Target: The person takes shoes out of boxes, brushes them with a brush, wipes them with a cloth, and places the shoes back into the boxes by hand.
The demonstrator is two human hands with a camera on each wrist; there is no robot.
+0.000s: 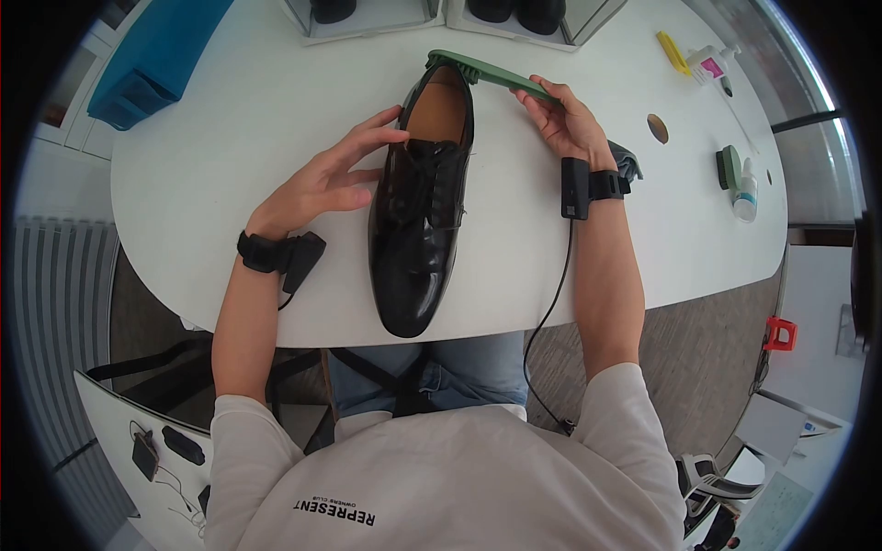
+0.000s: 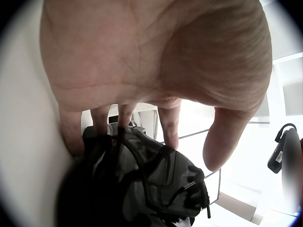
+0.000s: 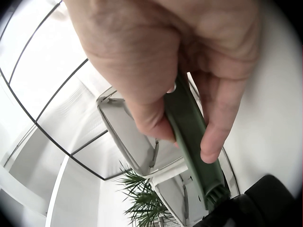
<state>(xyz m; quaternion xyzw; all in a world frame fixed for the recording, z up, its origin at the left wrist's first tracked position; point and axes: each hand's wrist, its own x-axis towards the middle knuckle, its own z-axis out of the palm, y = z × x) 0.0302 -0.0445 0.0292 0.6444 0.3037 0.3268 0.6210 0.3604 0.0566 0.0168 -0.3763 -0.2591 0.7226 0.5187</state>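
A glossy black lace-up dress shoe [image 1: 413, 248] stands on the white table, toe toward the person, its tan insole showing at the far end. My left hand [image 1: 322, 179] is at the shoe's left side, its fingers spread and extended, with fingertips right at the collar and the thumb apart. In the left wrist view, those fingers [image 2: 169, 125] reach over the black leather [image 2: 156, 184]. My right hand [image 1: 571, 119] holds the handle of a green brush [image 1: 505, 79] between thumb and fingers. The brush's head lies across the shoe's heel, its bristles partly visible against the right side.
Two white boxes [image 1: 372, 35] with dark shoes inside stand at the back. A blue container [image 1: 152, 69] lies far left. On the right are a yellow tool [image 1: 672, 53], a pink-labelled bottle [image 1: 707, 66], another green brush [image 1: 729, 167] and a white bottle [image 1: 745, 197]. A grey cloth [image 1: 628, 163] lies beside the right wrist.
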